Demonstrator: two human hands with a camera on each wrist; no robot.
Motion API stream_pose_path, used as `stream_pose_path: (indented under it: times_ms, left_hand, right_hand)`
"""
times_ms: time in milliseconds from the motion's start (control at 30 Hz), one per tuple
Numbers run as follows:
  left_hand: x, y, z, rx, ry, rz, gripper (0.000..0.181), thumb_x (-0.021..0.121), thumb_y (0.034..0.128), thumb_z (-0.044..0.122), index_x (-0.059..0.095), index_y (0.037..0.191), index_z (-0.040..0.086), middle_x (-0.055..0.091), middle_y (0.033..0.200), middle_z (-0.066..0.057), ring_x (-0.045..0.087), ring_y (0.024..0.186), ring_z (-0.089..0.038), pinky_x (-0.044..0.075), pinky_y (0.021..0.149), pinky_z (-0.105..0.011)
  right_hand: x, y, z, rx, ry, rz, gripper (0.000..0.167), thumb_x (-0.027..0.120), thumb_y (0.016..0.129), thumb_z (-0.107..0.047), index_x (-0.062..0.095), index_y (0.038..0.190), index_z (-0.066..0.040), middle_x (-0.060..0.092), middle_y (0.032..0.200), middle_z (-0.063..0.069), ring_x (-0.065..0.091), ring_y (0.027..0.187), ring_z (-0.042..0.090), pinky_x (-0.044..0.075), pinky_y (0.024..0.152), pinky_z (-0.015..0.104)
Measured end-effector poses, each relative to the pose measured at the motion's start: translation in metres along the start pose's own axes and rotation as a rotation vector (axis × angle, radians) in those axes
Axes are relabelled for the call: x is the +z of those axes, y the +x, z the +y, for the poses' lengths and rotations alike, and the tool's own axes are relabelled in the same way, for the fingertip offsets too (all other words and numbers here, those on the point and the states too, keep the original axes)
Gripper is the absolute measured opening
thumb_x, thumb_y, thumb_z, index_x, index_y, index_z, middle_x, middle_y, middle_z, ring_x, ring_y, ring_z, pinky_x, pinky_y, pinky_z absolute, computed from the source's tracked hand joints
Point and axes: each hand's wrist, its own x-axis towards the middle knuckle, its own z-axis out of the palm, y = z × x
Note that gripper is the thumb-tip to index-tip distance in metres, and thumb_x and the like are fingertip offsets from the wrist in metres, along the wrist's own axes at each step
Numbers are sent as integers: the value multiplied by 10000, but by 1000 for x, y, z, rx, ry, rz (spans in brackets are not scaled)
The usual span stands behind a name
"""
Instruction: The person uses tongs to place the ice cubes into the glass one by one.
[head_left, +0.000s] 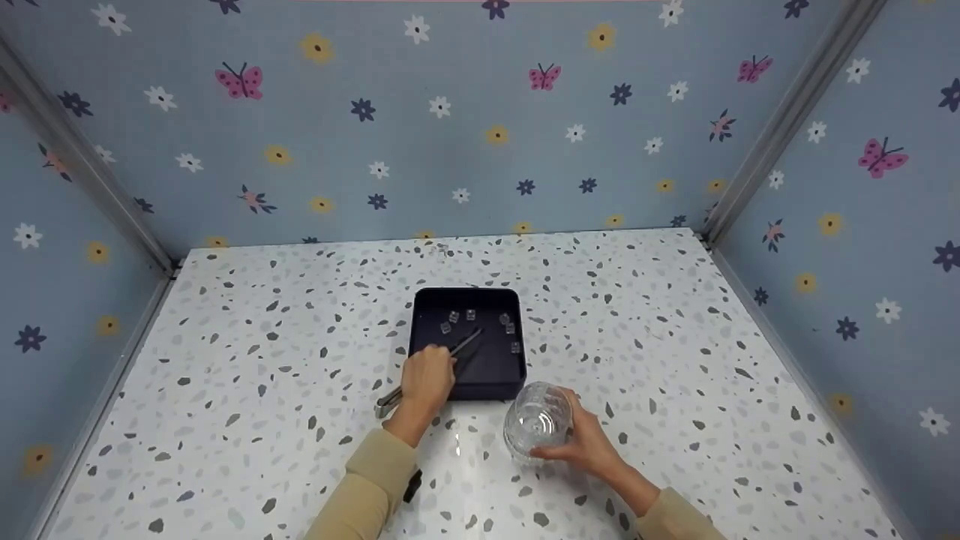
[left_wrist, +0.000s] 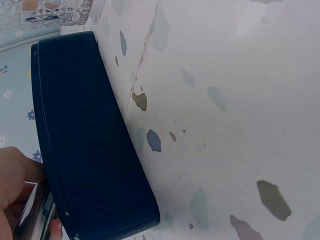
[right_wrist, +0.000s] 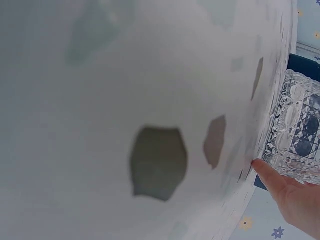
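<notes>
A dark square tray stands mid-table with several small clear cubes inside, mostly toward its back and right side. The left hand grips metal tongs over the tray's left edge, their tips over the tray floor with no cube seen between them. In the left wrist view the left hand holds the tongs beside the tray wall. At the tray's front right corner, the right hand holds a clear patterned glass bowl, which looks tilted. The right wrist view shows fingers against the bowl.
A white speckled table lies under everything. Blue flowered panels rise behind and on both sides, with grey posts at the back corners. A small black object shows beside the left sleeve.
</notes>
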Motion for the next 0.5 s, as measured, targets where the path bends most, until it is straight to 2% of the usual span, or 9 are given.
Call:
stream_pose_path:
  times_ms: [300, 500]
  left_hand:
    - [0, 0, 0, -11, -9, -20, 156, 662, 772, 145, 676, 730, -4, 586, 626, -113, 594, 557, -272, 456, 474, -370]
    - [1, 0, -2, -23, -10, -5, 160, 654, 773, 147, 677, 728, -6, 585, 623, -116, 591, 548, -286, 453, 465, -380]
  right_hand:
    - [0, 0, 0, 24, 20, -14, 845, 825, 547, -77, 354, 1232, 75, 545, 1109, 223, 515, 1031, 357, 390, 876, 456]
    - [-1, 0, -1, 33, 14, -12, 855, 827, 545, -86, 352, 1238, 72, 538, 1123, 220, 506, 1045, 360, 369, 897, 462]
